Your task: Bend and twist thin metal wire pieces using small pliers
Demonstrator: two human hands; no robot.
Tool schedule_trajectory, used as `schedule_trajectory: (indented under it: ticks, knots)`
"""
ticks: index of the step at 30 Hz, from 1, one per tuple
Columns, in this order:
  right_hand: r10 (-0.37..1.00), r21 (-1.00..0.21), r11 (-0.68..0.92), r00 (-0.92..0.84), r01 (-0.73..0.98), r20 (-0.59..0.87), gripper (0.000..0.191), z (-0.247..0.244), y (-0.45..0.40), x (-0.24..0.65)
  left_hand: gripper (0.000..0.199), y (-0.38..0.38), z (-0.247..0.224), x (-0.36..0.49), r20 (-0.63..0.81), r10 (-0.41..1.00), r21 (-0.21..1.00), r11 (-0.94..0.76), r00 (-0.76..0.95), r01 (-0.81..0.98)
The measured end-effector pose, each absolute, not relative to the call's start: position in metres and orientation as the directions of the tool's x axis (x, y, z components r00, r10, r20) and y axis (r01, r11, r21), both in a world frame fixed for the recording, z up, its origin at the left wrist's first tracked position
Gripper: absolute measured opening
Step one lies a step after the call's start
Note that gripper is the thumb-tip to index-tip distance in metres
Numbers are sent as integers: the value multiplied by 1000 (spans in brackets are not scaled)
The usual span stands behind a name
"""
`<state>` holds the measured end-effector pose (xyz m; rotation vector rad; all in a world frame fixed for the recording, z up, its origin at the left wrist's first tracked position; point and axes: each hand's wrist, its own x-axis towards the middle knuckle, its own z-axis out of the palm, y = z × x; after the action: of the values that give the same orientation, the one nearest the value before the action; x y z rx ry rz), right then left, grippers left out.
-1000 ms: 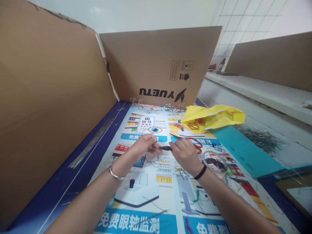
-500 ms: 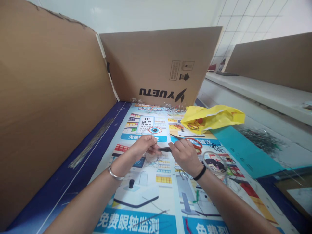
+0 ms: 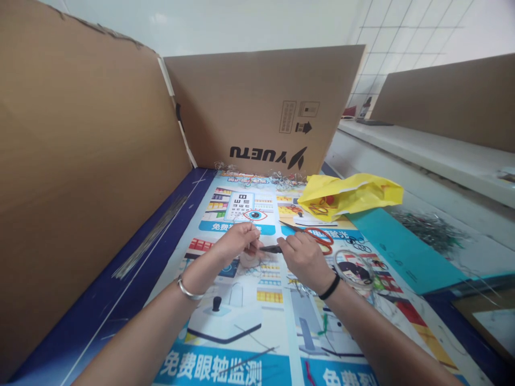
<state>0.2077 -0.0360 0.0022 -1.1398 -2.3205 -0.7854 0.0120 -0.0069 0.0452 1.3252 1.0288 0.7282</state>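
My right hand (image 3: pixel 303 258) is closed around dark narrow-nosed pliers (image 3: pixel 272 249), whose tip points left and reaches my left fingers. My left hand (image 3: pixel 240 239) pinches a thin wire, hard to make out, right at that tip; most of it is hidden by the fingers. Just beyond my right hand lie scissors (image 3: pixel 325 239) with orange handles, blades pointing to the far left. Thin loops of wire (image 3: pixel 257 269) show faintly on the printed sheet below my hands. A coil of pale wire (image 3: pixel 338 271) rests by my right wrist, with several dark rings (image 3: pixel 359 244) behind it.
Cardboard panels (image 3: pixel 257 102) stand at the back and left. A yellow bag (image 3: pixel 362 195) lies at the back right, beside a turquoise board (image 3: pixel 402 252) and a heap of wire pieces (image 3: pixel 430 233). Straight wires (image 3: pixel 151 236) lie along the left edge. Tangled wire (image 3: pixel 285 179) sits against the back panel.
The pliers' tip and my right hand have shifted very slightly to the left. My left hand stays almost in place with its fingers closed.
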Motion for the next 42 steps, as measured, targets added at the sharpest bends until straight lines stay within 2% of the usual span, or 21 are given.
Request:
schedule_trajectory:
  ticks: [5,10,13,17,19,21,24,26,28,33,42]
  knots:
    - [723,183,519,-543,835,428,18,6,-37,204,15,-6,44,10,-31,895,942,-123,446,313]
    - [852,-1,505,-498,863,163,14,18,-39,203,16,-7,48,5,91,827,749,-424,555,509]
    - [875,-111,485,-482,868,51,15,24,-38,206,16,-9,52,4,102,792,707,-484,602,516]
    - [857,-260,482,-512,837,-61,18,26,-36,211,16,-11,54,4,114,759,704,-517,641,487]
    - [849,-295,479,-522,827,-83,19,24,-35,211,16,-10,53,5,108,766,717,-501,634,484]
    - [862,-257,486,-506,836,-17,18,21,-34,209,15,-7,50,5,79,809,766,-423,582,484]
    - [852,-61,487,-458,871,252,17,13,-36,203,14,-3,45,6,-45,885,895,-170,464,412]
    - [775,97,474,-467,875,425,19,8,-38,200,15,-1,42,8,-161,901,941,18,402,337]
    - [683,221,475,-515,852,518,20,6,-40,199,15,-1,41,10,-243,900,951,146,363,273]
    - [585,351,478,-590,805,556,20,10,-45,198,16,-3,33,13,-305,878,948,242,368,206]
    - [561,380,494,-620,782,548,17,15,-48,194,21,-5,28,15,-309,843,944,215,442,249]
